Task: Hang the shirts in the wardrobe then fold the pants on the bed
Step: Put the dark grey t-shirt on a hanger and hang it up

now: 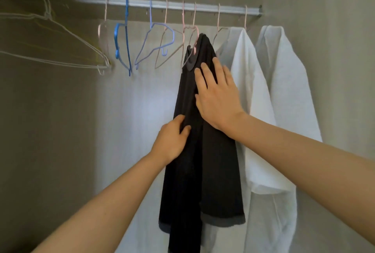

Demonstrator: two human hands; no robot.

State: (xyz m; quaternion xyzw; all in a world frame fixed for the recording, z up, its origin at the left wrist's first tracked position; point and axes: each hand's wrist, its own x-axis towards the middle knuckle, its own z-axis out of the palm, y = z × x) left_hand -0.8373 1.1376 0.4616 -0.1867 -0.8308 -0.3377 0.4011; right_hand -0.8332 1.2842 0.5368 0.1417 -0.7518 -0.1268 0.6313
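A black shirt (pixel 205 171) hangs from a pink hanger (pixel 193 29) on the wardrobe rail (pixel 168 7), near the middle. My left hand (pixel 172 141) pinches a fold of the shirt's left edge at mid height. My right hand (pixel 218 94) lies flat on the shirt's upper right side, fingers straight and spread. The shirt's lower hem droops out of the bottom of the view.
Two white garments (pixel 280 110) hang to the right of the black shirt. Several bare pink and blue hangers (pixel 123 45) hang to its left. Pale wire hangers (pixel 50 49) jut out at the far left. Grey wardrobe walls close in both sides.
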